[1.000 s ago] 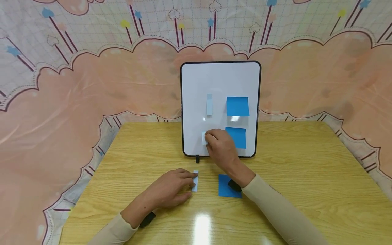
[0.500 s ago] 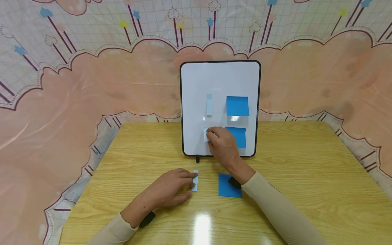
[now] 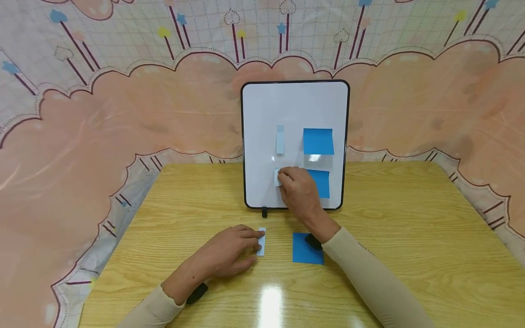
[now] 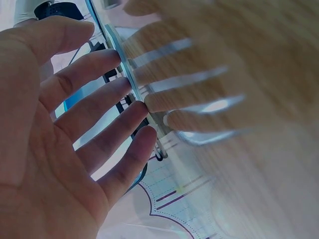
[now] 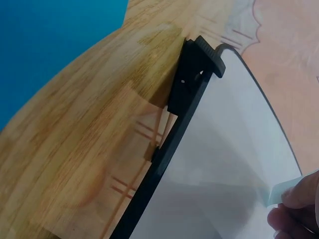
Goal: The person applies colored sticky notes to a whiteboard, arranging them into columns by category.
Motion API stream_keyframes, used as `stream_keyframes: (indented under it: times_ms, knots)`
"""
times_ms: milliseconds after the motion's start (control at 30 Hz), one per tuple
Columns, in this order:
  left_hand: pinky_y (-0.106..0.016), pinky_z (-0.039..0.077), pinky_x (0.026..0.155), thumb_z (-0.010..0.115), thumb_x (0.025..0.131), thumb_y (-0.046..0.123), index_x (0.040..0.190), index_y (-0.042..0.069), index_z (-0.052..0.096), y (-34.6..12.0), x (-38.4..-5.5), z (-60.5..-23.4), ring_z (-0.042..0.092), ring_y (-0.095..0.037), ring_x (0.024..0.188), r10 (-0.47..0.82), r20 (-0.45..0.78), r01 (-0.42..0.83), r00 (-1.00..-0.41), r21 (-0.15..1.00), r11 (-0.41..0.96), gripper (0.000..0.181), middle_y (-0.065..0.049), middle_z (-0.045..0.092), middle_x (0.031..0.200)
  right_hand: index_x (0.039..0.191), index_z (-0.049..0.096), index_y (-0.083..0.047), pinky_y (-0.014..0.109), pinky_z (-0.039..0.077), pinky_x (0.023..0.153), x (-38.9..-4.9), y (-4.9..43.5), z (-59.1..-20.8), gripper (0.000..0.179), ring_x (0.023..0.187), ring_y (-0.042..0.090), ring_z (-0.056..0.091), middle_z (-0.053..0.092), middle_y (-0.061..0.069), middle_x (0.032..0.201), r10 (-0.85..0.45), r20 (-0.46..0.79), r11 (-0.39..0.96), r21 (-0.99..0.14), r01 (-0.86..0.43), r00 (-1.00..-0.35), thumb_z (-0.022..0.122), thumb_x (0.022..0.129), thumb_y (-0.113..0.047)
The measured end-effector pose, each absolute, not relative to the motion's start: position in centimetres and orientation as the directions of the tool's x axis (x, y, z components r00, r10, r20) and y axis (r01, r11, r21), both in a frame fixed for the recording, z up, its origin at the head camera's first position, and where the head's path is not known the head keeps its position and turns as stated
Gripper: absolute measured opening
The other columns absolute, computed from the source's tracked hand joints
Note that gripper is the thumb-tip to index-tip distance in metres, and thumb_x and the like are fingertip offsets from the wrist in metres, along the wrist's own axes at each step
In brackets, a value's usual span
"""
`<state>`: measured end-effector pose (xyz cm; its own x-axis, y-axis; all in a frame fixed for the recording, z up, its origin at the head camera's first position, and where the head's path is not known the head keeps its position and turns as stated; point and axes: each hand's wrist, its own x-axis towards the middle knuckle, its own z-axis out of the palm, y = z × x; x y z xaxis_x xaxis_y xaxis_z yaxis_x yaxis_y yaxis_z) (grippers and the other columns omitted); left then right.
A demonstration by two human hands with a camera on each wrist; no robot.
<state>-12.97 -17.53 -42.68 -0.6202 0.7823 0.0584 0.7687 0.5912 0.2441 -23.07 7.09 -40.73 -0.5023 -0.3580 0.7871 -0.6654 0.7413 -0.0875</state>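
At the lower middle of the whiteboard (image 3: 295,107), my right hand (image 3: 301,193) pinches a small pale-blue sticky note (image 3: 277,178) between thumb and fingers. The right wrist view shows this note (image 5: 282,190) bent, close to or against the board; contact along its whole edge is unclear. My left hand (image 3: 225,253) lies on the table with fingers extended, their tips on a narrow pale-blue strip (image 3: 261,251), probably a sticky-note pad. Its palm and spread fingers fill the left wrist view.
A pale-blue strip (image 3: 280,141) and a blue sticky note (image 3: 318,142) hang on the board. A lower blue note (image 3: 323,184) is partly behind my right hand. A blue square pad (image 3: 303,255) lies under my right wrist. A black stand foot (image 3: 264,212) juts forward.
My right hand has moved slightly up and to the right across the board, carrying the pale-blue sticky note with it. The left hand stays on its strip.
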Motion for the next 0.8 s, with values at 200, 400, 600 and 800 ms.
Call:
stream_keyframes:
  times_ms: [200,400,600,800]
  knots:
    - [-0.043,0.05,0.111,0.067,0.105,0.029,0.124,0.017,0.076,-17.51,-12.89,-42.62,0.057,-0.022,0.137,0.775,0.035,0.756,-0.63,0.255,0.603,0.025,-0.003,0.06,0.154,0.091,0.077,-0.001,0.038,0.06,0.081,-23.13,7.04,-40.81,0.007,0.092,0.029,0.072,0.074,0.011,0.101,-0.357,0.785,0.745,-0.088,-0.662,-0.507,0.079,0.09,0.006]
    - [-0.041,0.049,0.113,0.066,0.106,0.032,0.124,0.019,0.076,-17.38,-12.8,-42.63,0.056,-0.02,0.139,0.77,0.014,0.743,-0.638,0.271,0.612,0.025,-0.001,0.058,0.155,0.091,0.078,-0.001,0.038,0.06,0.082,-23.06,7.08,-40.94,0.007,0.092,0.028,0.072,0.073,0.011,0.1,-0.361,0.779,0.744,-0.092,-0.662,-0.513,0.079,0.089,0.006]
    - [-0.042,0.049,0.112,0.067,0.105,0.03,0.122,0.018,0.076,-17.29,-12.63,-42.6,0.057,-0.021,0.138,0.772,0.026,0.749,-0.635,0.267,0.607,0.023,-0.002,0.059,0.154,0.09,0.079,-0.001,0.038,0.06,0.082,-23.17,7.11,-41.18,0.007,0.092,0.028,0.071,0.075,0.01,0.098,-0.362,0.778,0.746,-0.089,-0.66,-0.514,0.08,0.088,0.005]
    - [-0.042,0.05,0.111,0.067,0.104,0.027,0.121,0.017,0.077,-17.31,-12.51,-42.53,0.058,-0.022,0.137,0.774,0.041,0.754,-0.631,0.266,0.601,0.022,-0.003,0.06,0.153,0.091,0.081,-0.003,0.039,0.056,0.085,-23.22,7.16,-41.32,0.006,0.095,0.026,0.069,0.078,0.008,0.098,-0.367,0.779,0.76,-0.063,-0.647,-0.508,0.081,0.088,0.002]
